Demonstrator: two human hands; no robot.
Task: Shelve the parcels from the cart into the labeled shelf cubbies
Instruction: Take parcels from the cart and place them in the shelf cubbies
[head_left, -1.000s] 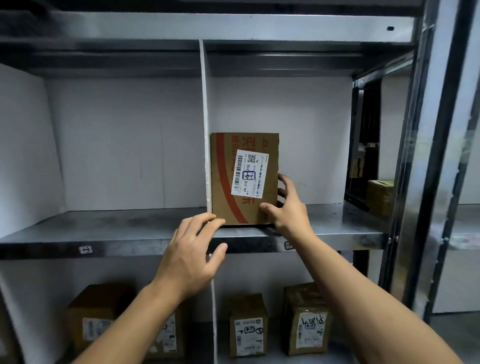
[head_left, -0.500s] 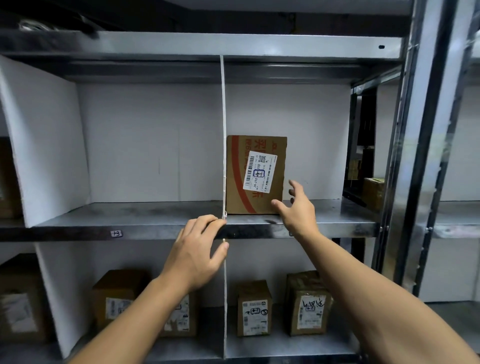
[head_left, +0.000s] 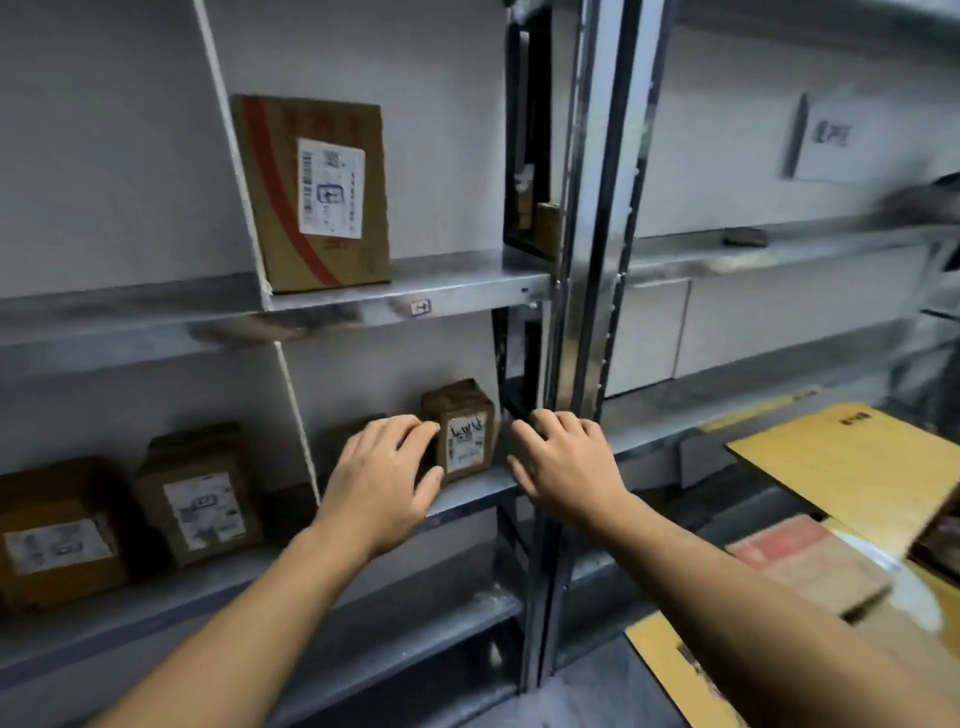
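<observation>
Both hands empty, fingers spread: left hand (head_left: 387, 480) and right hand (head_left: 566, 467) flank a small labeled parcel (head_left: 462, 431) on the lower shelf (head_left: 467, 493). Red-striped parcel (head_left: 317, 192) stands upright in the upper cubby, against the white divider (head_left: 234, 156).

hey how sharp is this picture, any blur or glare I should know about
Head view: motion-smeared overall, worst at the right, where the wall sign is unreadable. The label on the red-striped parcel is too soft to read. Dim light; glare streaks the upright post and shelf edge. Wide-angle bending tilts the uprights. Both the left hand and right hand look fairly crisp.
</observation>
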